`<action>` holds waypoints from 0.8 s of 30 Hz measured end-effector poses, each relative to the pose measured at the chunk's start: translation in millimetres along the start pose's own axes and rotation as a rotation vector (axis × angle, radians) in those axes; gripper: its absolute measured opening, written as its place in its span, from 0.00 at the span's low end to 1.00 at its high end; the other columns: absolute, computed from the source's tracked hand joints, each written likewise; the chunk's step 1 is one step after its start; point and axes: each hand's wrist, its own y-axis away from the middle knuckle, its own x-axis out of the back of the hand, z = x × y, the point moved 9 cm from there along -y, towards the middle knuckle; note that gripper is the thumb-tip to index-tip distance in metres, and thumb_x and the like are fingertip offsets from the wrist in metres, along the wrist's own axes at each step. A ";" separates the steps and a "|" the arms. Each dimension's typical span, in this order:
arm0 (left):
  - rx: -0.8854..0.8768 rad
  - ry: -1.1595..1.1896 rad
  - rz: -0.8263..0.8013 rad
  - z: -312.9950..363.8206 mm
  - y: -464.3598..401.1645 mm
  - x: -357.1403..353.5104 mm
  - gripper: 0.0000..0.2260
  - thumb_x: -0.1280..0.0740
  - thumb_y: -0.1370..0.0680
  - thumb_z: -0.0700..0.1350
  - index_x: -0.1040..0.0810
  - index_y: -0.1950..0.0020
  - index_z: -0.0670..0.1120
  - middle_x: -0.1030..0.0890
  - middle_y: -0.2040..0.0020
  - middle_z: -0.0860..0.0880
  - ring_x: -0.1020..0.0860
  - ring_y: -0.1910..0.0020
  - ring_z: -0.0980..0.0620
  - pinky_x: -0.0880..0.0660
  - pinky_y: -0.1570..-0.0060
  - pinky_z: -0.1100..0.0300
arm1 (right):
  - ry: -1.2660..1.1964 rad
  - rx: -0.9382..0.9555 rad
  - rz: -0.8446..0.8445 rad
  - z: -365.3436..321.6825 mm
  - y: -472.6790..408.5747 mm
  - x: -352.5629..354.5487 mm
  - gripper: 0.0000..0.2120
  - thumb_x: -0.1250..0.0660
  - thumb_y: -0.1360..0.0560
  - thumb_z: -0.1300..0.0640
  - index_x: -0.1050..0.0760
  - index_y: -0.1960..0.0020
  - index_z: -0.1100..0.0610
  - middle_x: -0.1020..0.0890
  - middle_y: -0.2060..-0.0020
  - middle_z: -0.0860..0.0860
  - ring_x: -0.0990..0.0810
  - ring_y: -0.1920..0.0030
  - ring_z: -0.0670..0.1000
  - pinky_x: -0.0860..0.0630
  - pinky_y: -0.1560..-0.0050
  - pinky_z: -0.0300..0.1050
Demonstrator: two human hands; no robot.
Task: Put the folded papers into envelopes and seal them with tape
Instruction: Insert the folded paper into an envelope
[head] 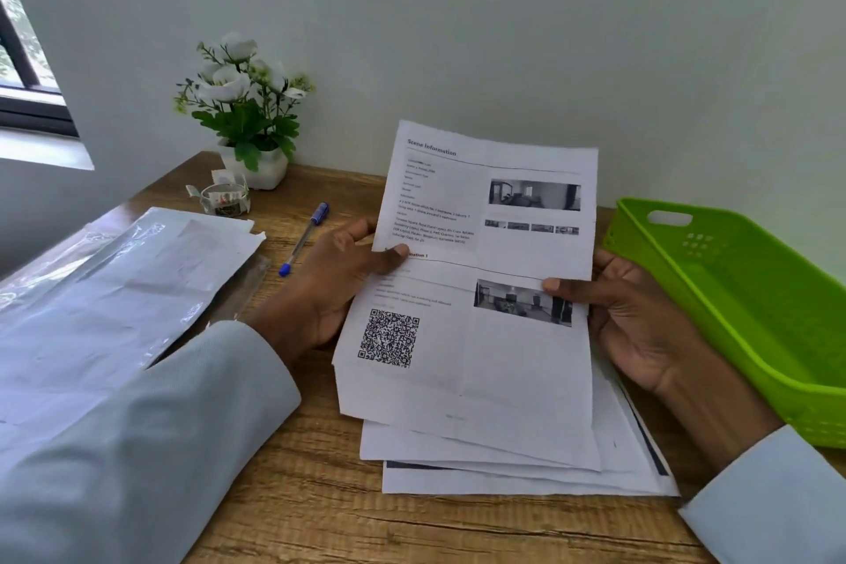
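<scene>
Papers: top printed sheet held up off desk, tilted back toward wall, unfolded though crease lines show. Left hand pinches its left edge, thumb on front, fingers behind. Right hand grips right edge same way, thumb across lower photo. Rest of paper stack lies loose and fanned on wooden desk directly under lifted sheet, corners not squared.

Envelopes piled at left w/ clear plastic wrap, partly under left sleeve, well apart from stack. Tape roll far back-left, just beside white flower pot; blue pen between tape and left hand. Green basket at right, just beside right hand.

Judged step: picking sheet to fold, nothing in an envelope yet.

Risks, as guesses:
- Refold off old creases → too wide for envelope, jams at mouth.
- Lower sheets possibly dragged along, stack slides toward desk edge.
- Sleeve sweep could shove envelope pile.
- Reach for tape past pen/pot may knock either.
</scene>
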 end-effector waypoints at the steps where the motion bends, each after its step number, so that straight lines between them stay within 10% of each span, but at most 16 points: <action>1: 0.005 0.022 -0.005 -0.1 -0.7 1.4 0.17 0.30 0.27 0.35 0.24 0.39 0.43 0.16 0.46 0.41 0.16 0.50 0.39 0.18 0.58 0.47 | 0.000 -0.002 -0.005 1.2 -0.7 -1.1 0.28 0.28 0.39 0.71 0.21 0.38 0.62 0.14 0.46 0.57 0.15 0.46 0.55 0.17 0.51 0.46; 9: 0.028 0.026 -0.119 0.7 -2.0 -6.7 0.24 0.35 0.28 0.29 0.26 0.34 0.43 0.18 0.40 0.41 0.18 0.44 0.40 0.18 0.52 0.46 | 0.069 0.014 0.165 2.9 -0.9 11.7 0.18 0.28 0.32 0.67 0.19 0.42 0.61 0.13 0.49 0.56 0.14 0.49 0.57 0.17 0.49 0.53; 14: 0.107 -0.004 -0.161 -3.4 -0.1 -13.0 0.21 0.32 0.26 0.36 0.27 0.33 0.47 0.17 0.41 0.43 0.18 0.44 0.41 0.18 0.53 0.46 | 0.081 -0.012 0.214 3.7 3.0 13.4 0.08 0.30 0.25 0.63 0.18 0.46 0.60 0.13 0.55 0.58 0.13 0.61 0.54 0.17 0.66 0.46; 24: 0.070 -0.038 -0.256 -5.0 2.1 -24.0 0.31 0.27 0.33 0.31 0.29 0.33 0.46 0.19 0.39 0.43 0.19 0.42 0.40 0.19 0.52 0.45 | 0.032 0.029 0.190 -1.3 4.1 11.3 0.15 0.29 0.26 0.64 0.20 0.40 0.59 0.13 0.50 0.56 0.13 0.54 0.56 0.16 0.61 0.50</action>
